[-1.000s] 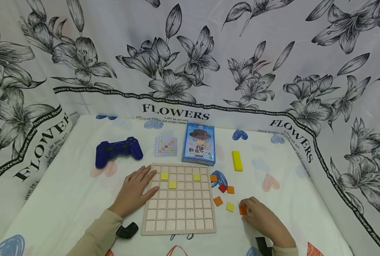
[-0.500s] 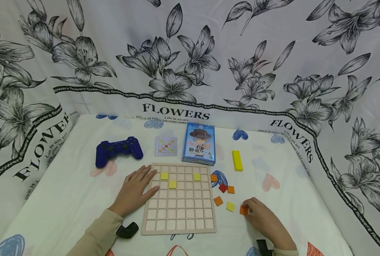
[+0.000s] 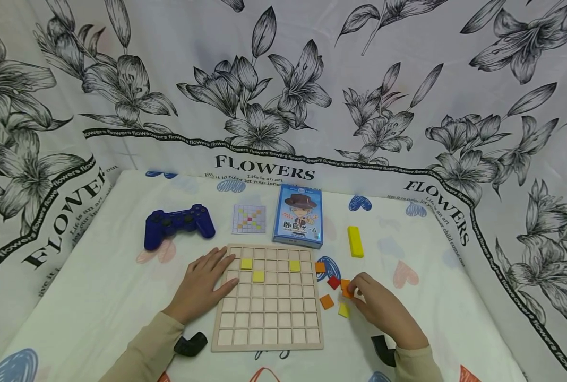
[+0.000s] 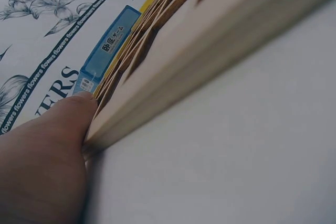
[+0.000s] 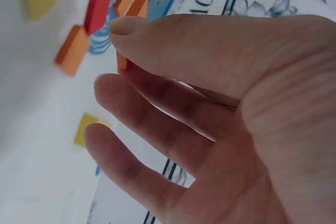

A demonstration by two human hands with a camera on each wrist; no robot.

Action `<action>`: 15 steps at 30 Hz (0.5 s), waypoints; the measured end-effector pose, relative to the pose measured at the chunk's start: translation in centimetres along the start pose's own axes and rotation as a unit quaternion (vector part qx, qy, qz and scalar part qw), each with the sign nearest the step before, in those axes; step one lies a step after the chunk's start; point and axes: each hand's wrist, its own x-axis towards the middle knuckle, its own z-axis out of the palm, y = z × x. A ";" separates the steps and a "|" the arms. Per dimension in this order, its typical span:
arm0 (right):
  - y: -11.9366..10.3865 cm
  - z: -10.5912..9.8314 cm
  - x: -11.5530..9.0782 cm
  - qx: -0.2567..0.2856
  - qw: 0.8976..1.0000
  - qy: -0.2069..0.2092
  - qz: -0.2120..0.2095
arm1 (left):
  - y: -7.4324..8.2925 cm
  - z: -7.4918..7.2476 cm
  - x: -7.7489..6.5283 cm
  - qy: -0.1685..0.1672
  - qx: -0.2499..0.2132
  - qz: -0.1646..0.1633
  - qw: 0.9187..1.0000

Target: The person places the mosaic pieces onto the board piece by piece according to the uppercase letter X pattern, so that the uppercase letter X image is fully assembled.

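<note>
First, right hand (image 3: 381, 307): thumb and forefinger pinch one orange tile (image 5: 137, 8) by its faces, tile standing on edge between the fingertips, just right of the board (image 3: 266, 348) and well apart from it. Pose: forearm in from the lower right, sleeve (image 3: 417, 363) at the wrist, fingertips pointing left and away from the person; in the wrist view the remaining fingers hang apart, loosely bent, clear of the tile.

Around the held piece: a second orange tile (image 3: 344, 283), just beyond the fingertips; red tile (image 3: 333, 282), to the left; another orange tile (image 3: 327, 301), left and nearer the board; loose yellow tile (image 3: 343, 310), nearer the person, partly beneath the hand in the head view; further orange tile (image 3: 320, 267), beside the board's right edge.

Left hand (image 3: 202, 289): holds no piece; fingers spread and extended, lying along the board's left edge, thumb on its frame.

Board: pale wooden grid, flat on the surface (image 3: 106, 276), three yellow tiles (image 3: 258, 276) in its cells.
</note>
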 end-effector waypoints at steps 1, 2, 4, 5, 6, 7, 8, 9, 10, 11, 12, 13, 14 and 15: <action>-0.2 -0.1 0.3 -0.003 1.000 0.001 -0.014 | 0.0 0.0 0.0 0.000 -0.001 0.000 1.000; -0.4 -0.3 0.7 -0.005 0.999 0.004 -0.033 | 0.0 0.0 0.0 0.000 -0.001 0.000 1.000; -0.8 -0.4 1.4 -0.007 0.998 0.013 -0.069 | 0.0 0.0 0.0 -0.001 0.001 0.000 1.000; -1.0 -0.5 1.8 -0.010 0.996 0.018 -0.087 | 0.0 -0.1 0.0 -0.002 0.002 -0.001 1.000; -1.1 -0.5 2.1 -0.012 0.994 0.022 -0.103 | 0.0 -0.1 0.0 -0.003 0.002 -0.002 1.000; -1.3 -0.6 2.5 -0.012 0.993 0.025 -0.118 | 0.1 -0.1 0.0 -0.004 0.003 -0.003 1.000; -1.4 -0.5 2.8 -0.014 0.991 0.029 -0.131 | 0.1 -0.1 0.0 -0.005 0.004 -0.003 1.000; -1.6 -0.5 3.1 -0.016 0.990 0.029 -0.139 | 0.1 -0.1 0.0 -0.005 0.004 -0.004 1.000; -1.8 -0.5 3.5 -0.021 0.989 0.029 -0.146 | 0.1 -0.1 0.0 -0.006 0.004 -0.004 1.000; -2.0 -0.4 3.8 -0.024 0.988 0.027 -0.152 | 0.1 -0.2 0.0 -0.005 0.003 -0.003 1.000; -2.2 -0.4 4.1 -0.026 0.987 0.024 -0.155 | 0.1 -0.2 0.0 -0.005 0.003 -0.003 1.000; -2.5 -0.4 4.4 -0.024 0.987 0.020 -0.160 | 0.1 -0.2 0.0 -0.004 0.002 -0.002 1.000; -2.7 -0.3 4.6 -0.022 0.986 0.014 -0.162 | 0.1 -0.2 0.0 -0.003 0.001 -0.001 1.000; -3.1 -0.3 4.9 -0.016 0.987 0.007 -0.161 | 0.2 -0.2 0.0 -0.003 0.001 0.000 1.000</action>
